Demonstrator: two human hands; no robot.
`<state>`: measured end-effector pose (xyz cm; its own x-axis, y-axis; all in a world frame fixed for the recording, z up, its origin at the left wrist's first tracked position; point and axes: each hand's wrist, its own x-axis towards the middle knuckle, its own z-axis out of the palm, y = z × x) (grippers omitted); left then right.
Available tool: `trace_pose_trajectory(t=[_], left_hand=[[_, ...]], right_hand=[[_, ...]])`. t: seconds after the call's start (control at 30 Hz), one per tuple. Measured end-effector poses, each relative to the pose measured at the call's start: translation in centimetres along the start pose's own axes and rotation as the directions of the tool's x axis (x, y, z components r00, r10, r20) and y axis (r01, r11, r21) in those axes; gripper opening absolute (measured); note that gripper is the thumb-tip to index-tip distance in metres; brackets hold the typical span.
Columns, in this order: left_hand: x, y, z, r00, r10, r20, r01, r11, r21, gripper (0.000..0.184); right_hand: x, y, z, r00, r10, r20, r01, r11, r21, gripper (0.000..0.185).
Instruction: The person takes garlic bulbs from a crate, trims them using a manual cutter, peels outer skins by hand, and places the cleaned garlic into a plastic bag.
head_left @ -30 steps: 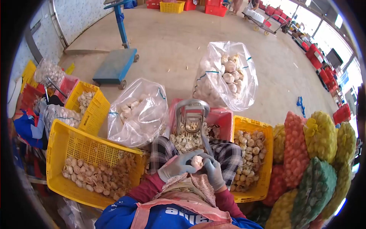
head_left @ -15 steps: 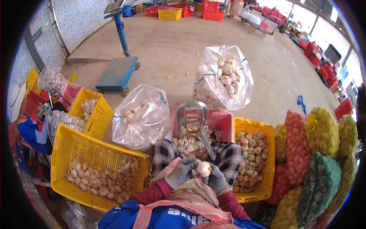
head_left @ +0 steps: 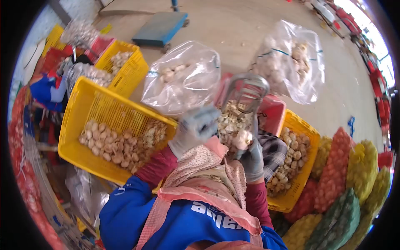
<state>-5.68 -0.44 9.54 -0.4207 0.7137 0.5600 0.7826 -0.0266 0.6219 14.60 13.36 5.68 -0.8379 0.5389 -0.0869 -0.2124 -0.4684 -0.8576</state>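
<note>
Clearly the hands are apart: the right hand [head_left: 251, 160] alone pinches a garlic bulb [head_left: 243, 139] above the lap, while the left hand [head_left: 198, 127], at the bulb's 10 o'clock, is too blurred to tell whether it holds anything. A slack pinch could drop the bulb among the peelings [head_left: 228, 125]; a swing toward 12 o'clock could knock it against the metal frame [head_left: 265, 85]. Earlier, both hands meet on the bulb, and the scale [head_left: 160, 29], now at 11 o'clock, shows its display.
</note>
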Motion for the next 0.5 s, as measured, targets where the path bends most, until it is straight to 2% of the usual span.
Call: trace_pose_trajectory(t=[0.03, 0.07, 0.1, 0.13, 0.17, 0.23, 0.27, 0.33, 0.37, 0.43, 0.47, 0.5], left_hand=[[0.7, -1.5, -1.6, 0.996, 0.049, -0.068, -0.037, 0.985, 0.169, 0.038], [1.6, -2.9, -3.1, 0.986, 0.112, -0.124, -0.065, 0.941, 0.332, 0.044], [2.6, -3.4, -4.3, 0.987, 0.087, -0.132, -0.005, 0.851, 0.525, 0.053], [3.6, -4.0, -5.5, 0.988, 0.061, -0.142, 0.054, 0.720, 0.692, 0.062], [3.6, -6.0, -5.8, 0.990, -0.088, -0.113, 0.143, 0.648, 0.749, 0.074], [2.6, -9.1, -5.6, 0.926, -0.376, -0.015, 0.245, 0.573, 0.782, 0.050], [3.0, -9.5, -6.3, 0.753, -0.589, 0.294, 0.430, 0.778, 0.459, 0.043], [0.8, -9.2, -4.2, 0.933, -0.224, 0.281, 0.107, 0.919, 0.378, 0.024], [0.4, -7.5, -3.9, 0.964, 0.004, 0.266, -0.114, 0.910, 0.398, 0.019], [0.2, -4.6, -4.4, 0.988, 0.097, 0.119, -0.137, 0.909, 0.394, 0.020], [-0.3, -4.1, -5.0, 0.994, 0.109, 0.030, -0.113, 0.933, 0.342, 0.023], [-1.0, -3.8, -6.3, 0.990, 0.120, -0.077, -0.091, 0.946, 0.311, 0.026]], right_hand=[[1.6, -0.9, 1.3, 0.997, -0.024, 0.074, 0.024, 1.000, 0.003, 0.074], [3.4, -1.7, 2.9, 0.997, -0.062, 0.053, 0.067, 0.991, -0.114, 0.075], [5.5, -3.3, 5.0, 0.987, -0.123, 0.101, 0.140, 0.973, -0.185, 0.067], [7.7, -4.2, 6.9, 0.983, -0.132, 0.124, 0.152, 0.975, -0.163, 0.060], [9.6, -5.8, 9.4, 0.968, -0.171, 0.186, 0.212, 0.950, -0.231, 0.050], [15.1, -5.7, 12.2, 0.969, -0.187, 0.163, 0.224, 0.942, -0.252, 0.035], [16.6, -6.2, 14.6, 0.955, -0.206, 0.214, 0.271, 0.898, -0.347, 0.040], [21.2, -4.0, 15.5, 0.921, -0.203, 0.332, 0.371, 0.717, -0.591, 0.040], [24.1, -0.9, 14.1, 0.891, -0.253, 0.377, 0.454, 0.501, -0.737, 0.039], [23.2, -1.1, 14.5, 0.924, -0.133, 0.359, 0.373, 0.110, -0.921, 0.035], [22.3, -0.4, 14.1, 0.929, -0.182, 0.322, 0.359, 0.240, -0.902, 0.034], [20.9, -0.5, 13.6, 0.897, -0.243, 0.369, 0.425, 0.245, -0.871, 0.031]])
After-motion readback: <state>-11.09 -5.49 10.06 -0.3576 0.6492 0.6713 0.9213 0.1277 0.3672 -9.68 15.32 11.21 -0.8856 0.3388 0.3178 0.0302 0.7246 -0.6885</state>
